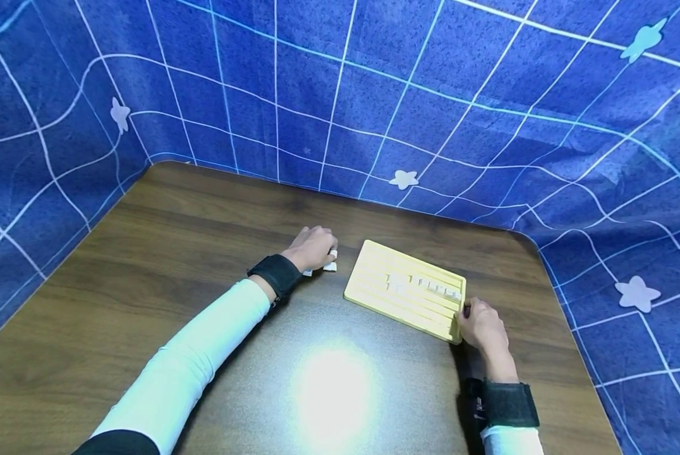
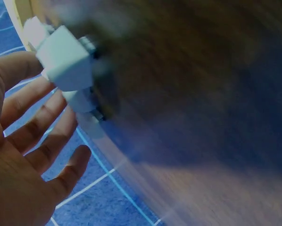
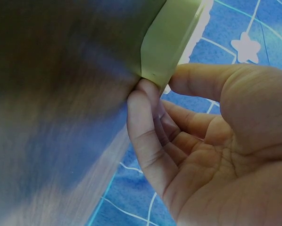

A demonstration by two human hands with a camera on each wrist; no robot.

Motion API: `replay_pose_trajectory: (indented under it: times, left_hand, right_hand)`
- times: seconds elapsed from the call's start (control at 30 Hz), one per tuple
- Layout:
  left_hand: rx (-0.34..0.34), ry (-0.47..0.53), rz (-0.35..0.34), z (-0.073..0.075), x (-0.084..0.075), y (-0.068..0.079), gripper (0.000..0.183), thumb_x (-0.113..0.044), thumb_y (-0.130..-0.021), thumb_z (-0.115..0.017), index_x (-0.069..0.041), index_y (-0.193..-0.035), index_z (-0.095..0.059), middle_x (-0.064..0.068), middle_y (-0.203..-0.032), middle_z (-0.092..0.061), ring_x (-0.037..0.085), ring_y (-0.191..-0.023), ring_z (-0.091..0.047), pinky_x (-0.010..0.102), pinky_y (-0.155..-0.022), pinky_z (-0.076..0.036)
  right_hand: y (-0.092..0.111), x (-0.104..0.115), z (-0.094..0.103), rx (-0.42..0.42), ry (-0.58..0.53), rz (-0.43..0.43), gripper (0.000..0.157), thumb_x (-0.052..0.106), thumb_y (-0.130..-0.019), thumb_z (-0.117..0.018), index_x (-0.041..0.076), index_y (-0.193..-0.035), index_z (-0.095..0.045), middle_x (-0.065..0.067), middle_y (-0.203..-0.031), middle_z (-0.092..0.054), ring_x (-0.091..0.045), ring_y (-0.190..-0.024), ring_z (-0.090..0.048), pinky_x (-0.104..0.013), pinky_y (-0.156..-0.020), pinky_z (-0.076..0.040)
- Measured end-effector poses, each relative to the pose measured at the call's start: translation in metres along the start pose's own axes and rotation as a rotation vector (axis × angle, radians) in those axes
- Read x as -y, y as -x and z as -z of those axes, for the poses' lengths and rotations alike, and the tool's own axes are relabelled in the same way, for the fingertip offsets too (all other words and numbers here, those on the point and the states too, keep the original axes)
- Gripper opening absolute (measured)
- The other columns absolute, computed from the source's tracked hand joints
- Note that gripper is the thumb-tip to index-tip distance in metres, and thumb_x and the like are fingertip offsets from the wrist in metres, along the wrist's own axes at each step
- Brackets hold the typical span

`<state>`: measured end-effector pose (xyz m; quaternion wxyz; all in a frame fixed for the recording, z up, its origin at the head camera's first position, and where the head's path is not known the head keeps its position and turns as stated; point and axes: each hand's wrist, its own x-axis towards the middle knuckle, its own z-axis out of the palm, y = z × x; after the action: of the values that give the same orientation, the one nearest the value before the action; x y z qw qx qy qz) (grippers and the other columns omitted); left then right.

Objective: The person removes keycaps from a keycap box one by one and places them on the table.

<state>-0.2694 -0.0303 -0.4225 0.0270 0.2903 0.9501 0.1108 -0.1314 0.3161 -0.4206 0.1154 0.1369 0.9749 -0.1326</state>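
Note:
On the table, my left hand (image 1: 313,248) is among small white blocks (image 1: 330,267), left of a yellow tray. In the left wrist view its thumb and index finger pinch a white block (image 2: 68,61), while the other fingers spread loosely. More white pieces show right behind and below that one. My right hand (image 1: 484,325) grips the right end of the yellow tray (image 1: 368,278), thumb on the top side and curled fingertips at the underside. Raised ridges run along the tray, and several small white pieces (image 1: 439,287) sit in its upper rows.
The wooden table (image 1: 203,208) has a rounded far edge. Blue curtains (image 1: 306,95) with white grid lines and stars stand close behind it and at both sides. A bright light reflection (image 1: 334,392) lies on the near part of the tabletop.

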Motion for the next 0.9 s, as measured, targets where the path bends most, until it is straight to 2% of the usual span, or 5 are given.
replay_pose_trajectory:
  times: [0.23, 0.5, 0.7, 0.9]
  left_hand:
    - [0.011, 0.029, 0.018, 0.0006, 0.0000, 0.0010, 0.010, -0.020, -0.090, -0.068, -0.012, -0.085, -0.072, 0.006, -0.101, -0.069, 0.029, -0.107, -0.061, 0.048, -0.092, -0.044]
    - [0.041, 0.019, 0.035, -0.0007, 0.0014, -0.0013, 0.013, -0.022, -0.090, -0.066, -0.012, -0.094, -0.073, 0.007, -0.109, -0.068, 0.029, -0.110, -0.060, 0.054, -0.102, -0.040]
    - [0.028, 0.004, 0.017, -0.0019, -0.0001, -0.0019, 0.013, -0.020, -0.089, -0.063, -0.011, -0.093, -0.071, 0.008, -0.108, -0.068, 0.030, -0.108, -0.061, 0.050, -0.094, -0.044]
    - [0.009, 0.021, -0.002, -0.0024, -0.0081, -0.0024, 0.017, -0.021, -0.089, -0.061, -0.010, -0.099, -0.070, 0.010, -0.110, -0.068, 0.031, -0.108, -0.061, 0.048, -0.092, -0.045]
  right_hand:
    - [-0.0001, 0.0005, 0.0010, 0.000, -0.005, -0.003, 0.043, 0.021, -0.096, -0.048, -0.005, -0.131, -0.050, -0.028, -0.124, -0.056, -0.041, -0.103, -0.059, -0.054, -0.084, -0.049]
    - [0.0000, 0.0000, 0.0021, -0.001, -0.010, 0.029, 0.043, 0.019, -0.096, -0.047, -0.007, -0.130, -0.050, -0.028, -0.123, -0.057, -0.045, -0.105, -0.059, -0.055, -0.084, -0.049]
    - [0.0014, -0.0001, 0.0019, 0.000, -0.016, 0.027, 0.042, 0.019, -0.096, -0.047, -0.006, -0.130, -0.050, -0.028, -0.123, -0.057, -0.044, -0.104, -0.060, -0.054, -0.084, -0.049]
    - [0.0017, -0.0001, 0.0016, 0.002, -0.015, 0.034, 0.042, 0.019, -0.096, -0.047, -0.007, -0.129, -0.051, -0.029, -0.122, -0.057, -0.044, -0.103, -0.060, -0.054, -0.083, -0.049]
